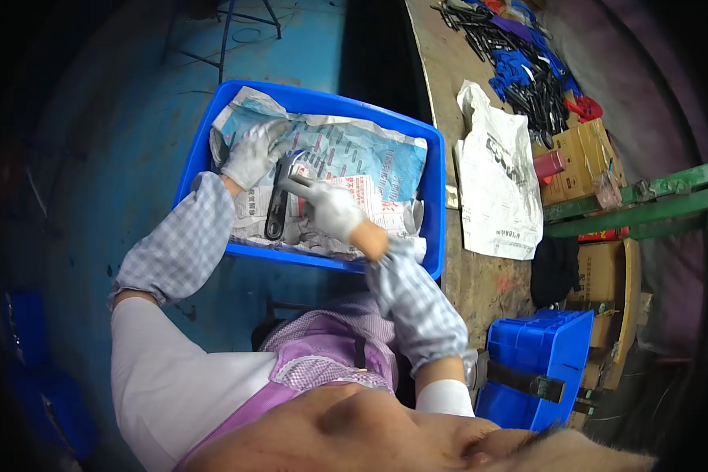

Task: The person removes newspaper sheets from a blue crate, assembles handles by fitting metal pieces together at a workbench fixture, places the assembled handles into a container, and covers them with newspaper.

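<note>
In the head view, a tool that looks like an adjustable wrench (276, 214), with a black handle, a hole at its end and a silver head, is over the paper lining of a blue plastic bin (438, 189). My right hand (334, 209), in a white glove, has its fingers closed at the wrench beside the head; the far side of the grip is hidden. Close to the wrench's head, my left hand (252, 155), also gloved, has fingers apart and holds nothing visible. Printed paper (393, 165) covers the bin's bottom and inner walls.
Right of the bin, a workbench (440, 71) bears a white sack (495, 181) and a pile of black-handled tools (535, 102). Cardboard boxes (582, 161) and a green metal frame (637, 197) stand beyond. Another blue bin (539, 354) sits at lower right. A metal stand (224, 43) rises behind.
</note>
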### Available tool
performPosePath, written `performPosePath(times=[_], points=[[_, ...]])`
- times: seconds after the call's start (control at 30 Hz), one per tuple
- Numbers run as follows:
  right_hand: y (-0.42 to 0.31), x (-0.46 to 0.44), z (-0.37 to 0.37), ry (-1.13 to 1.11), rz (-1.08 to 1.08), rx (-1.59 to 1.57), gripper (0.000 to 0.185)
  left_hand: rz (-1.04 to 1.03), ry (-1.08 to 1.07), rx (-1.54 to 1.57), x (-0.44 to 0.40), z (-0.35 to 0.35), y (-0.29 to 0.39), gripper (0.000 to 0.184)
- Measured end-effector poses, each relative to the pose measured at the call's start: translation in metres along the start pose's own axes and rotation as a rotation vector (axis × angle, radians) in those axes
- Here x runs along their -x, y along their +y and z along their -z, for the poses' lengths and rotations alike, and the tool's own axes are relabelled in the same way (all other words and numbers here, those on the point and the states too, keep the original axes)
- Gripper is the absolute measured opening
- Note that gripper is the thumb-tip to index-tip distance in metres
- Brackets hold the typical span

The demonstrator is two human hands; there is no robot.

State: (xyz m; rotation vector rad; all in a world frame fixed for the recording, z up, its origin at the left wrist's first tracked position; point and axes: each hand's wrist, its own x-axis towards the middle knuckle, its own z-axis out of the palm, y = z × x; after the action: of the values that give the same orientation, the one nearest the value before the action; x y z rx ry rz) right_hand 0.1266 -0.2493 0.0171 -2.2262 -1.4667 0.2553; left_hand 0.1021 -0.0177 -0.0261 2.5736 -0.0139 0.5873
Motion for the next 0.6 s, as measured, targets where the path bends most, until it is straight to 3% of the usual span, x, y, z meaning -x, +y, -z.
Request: performPosePath(times=[0.07, 0.1, 0.13, 0.17, 0.2, 0.23, 0.3, 0.33, 0.37, 0.4, 0.43, 0.47, 0.5, 0.53, 0.6], points=[[-0.002, 0.054, 0.028, 0.098, -0.078, -0.155, 0.052, -0.248, -0.06, -0.055, 0.003, 0.002, 0.015, 0.043], [0.006, 0.082, 0.032, 0.14, -0.121, -0.175, 0.049, -0.353, -0.127, -0.223, 0.01, -0.007, 0.014, 0.049], [0.015, 0.114, 0.033, 0.197, -0.187, -0.184, 0.045, -0.343, -0.326, -0.192, 0.015, -0.003, 0.024, 0.051], [0.017, 0.146, 0.038, 0.274, -0.224, -0.105, 0.038, -0.199, -0.3, 0.013, 0.02, -0.023, 0.01, 0.05], [0.011, 0.178, 0.041, 0.378, -0.223, -0.032, 0.032, -0.173, -0.441, 0.049, 0.008, -0.01, 0.032, 0.049], [-0.001, 0.208, 0.05, 0.428, -0.285, -0.008, 0.031, -0.276, -0.357, -0.098, 0.015, -0.024, 0.02, 0.049], [-0.021, 0.263, 0.049, 0.615, -0.419, -0.047, 0.031, -0.25, -0.345, -0.052, 0.019, -0.034, 0.005, 0.059], [-0.029, 0.293, 0.047, 0.732, -0.451, -0.055, 0.032, -0.011, -0.401, 0.151, 0.018, -0.022, 0.029, 0.064], [-0.038, 0.319, 0.046, 0.812, -0.55, -0.075, 0.029, 0.038, -0.439, 0.04, 0.012, -0.018, 0.045, 0.063], [-0.048, 0.345, 0.045, 0.897, -0.656, -0.087, 0.027, -0.01, -0.494, -0.055, -0.003, -0.016, 0.057, 0.059], [-0.058, 0.37, 0.043, 0.868, -0.808, -0.062, 0.024, -0.34, -0.323, -0.205, -0.004, -0.017, 0.063, 0.053], [-0.064, 0.392, 0.041, 0.825, -0.94, -0.057, 0.021, -0.393, -0.328, -0.236, -0.013, -0.002, 0.12, 0.045], [-0.068, 0.41, 0.035, 0.703, -1.084, -0.05, 0.022, -0.368, -0.356, -0.031, -0.016, 0.004, 0.174, 0.044], [-0.07, 0.419, 0.028, 0.732, -1.086, -0.079, 0.023, -0.326, -0.374, 0.162, -0.01, 0.007, 0.226, 0.043], [-0.078, 0.433, 0.027, 0.51, -0.964, 0.042, 0.024, -0.324, -0.477, 0.663, 0.021, -0.012, 0.328, 0.042]])
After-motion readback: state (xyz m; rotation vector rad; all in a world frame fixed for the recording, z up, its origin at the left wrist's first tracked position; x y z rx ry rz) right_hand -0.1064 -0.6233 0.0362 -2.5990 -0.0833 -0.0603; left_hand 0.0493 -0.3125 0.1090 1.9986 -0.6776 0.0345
